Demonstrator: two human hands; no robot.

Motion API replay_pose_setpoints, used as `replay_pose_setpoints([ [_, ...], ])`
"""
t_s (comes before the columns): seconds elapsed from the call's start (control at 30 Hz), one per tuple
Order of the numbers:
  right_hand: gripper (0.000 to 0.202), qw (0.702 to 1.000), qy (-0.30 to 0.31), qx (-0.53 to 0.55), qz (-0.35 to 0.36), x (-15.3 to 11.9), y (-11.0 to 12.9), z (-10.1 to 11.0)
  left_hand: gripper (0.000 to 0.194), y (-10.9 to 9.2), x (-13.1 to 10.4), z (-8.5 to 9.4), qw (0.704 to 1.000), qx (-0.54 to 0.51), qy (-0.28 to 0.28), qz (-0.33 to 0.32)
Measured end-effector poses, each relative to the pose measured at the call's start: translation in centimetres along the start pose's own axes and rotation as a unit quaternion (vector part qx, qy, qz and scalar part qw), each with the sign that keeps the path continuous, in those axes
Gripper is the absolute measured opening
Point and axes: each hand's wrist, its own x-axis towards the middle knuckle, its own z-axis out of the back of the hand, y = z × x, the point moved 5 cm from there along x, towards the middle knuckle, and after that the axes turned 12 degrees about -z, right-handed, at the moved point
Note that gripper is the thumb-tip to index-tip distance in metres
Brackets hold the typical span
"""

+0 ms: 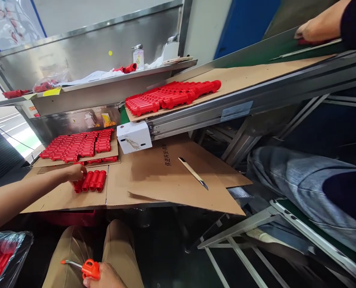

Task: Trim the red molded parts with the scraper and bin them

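Observation:
My left hand is closed at the left end of a short row of red ribbed tubes on the cardboard sheet. Its fingers touch the leftmost tube, partly hiding it. Above my lap, my right hand is wrapped round an orange-handled tool with a thin bent metal shaft and an orange tip, pointing left. Behind my left hand, many red tubes lie in rows on stacked cardboard.
More red tubes lie on cardboard on the conveyor. A knife rests on the cardboard. At lower left stands a plastic-lined bin of red parts. A co-worker's hand is at upper right, near a metal-framed stool.

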Motion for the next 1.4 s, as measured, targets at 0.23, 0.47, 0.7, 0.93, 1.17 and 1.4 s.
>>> replay_pose_setpoints([
  [0.23, 0.012, 0.999, -0.02, -0.026, -0.007, -0.4, 0.5, -0.2, 0.035, -0.9, 0.7, 0.6, 0.999, 0.045, -0.027, -0.002],
  [0.47, 0.013, 0.999, -0.022, -0.033, -0.015, -0.2, 0.5, -0.2, 0.056, -3.9, 0.7, -1.2, 0.995, 0.09, -0.02, 0.043],
  [0.7, 0.012, 0.999, -0.016, -0.027, -0.02, 0.0, 0.4, 0.1, 0.05, -5.8, 1.1, -1.9, 0.985, 0.171, -0.017, -0.022],
  [0.93, 0.009, 1.0, -0.007, 0.003, -0.027, -0.4, 1.0, 0.2, 0.049, -3.5, 0.0, -1.5, 0.963, 0.22, 0.005, -0.155],
  [1.17, 0.013, 0.997, 0.061, 0.03, -0.038, -1.6, 2.9, 0.3, 0.051, -2.3, 0.8, -2.7, 0.972, 0.105, -0.048, -0.204],
  [1.4, 0.051, 0.995, 0.036, 0.075, -0.049, -4.2, 3.3, 3.1, 0.103, 5.7, -8.6, -4.0, 0.912, -0.221, -0.122, -0.325],
])
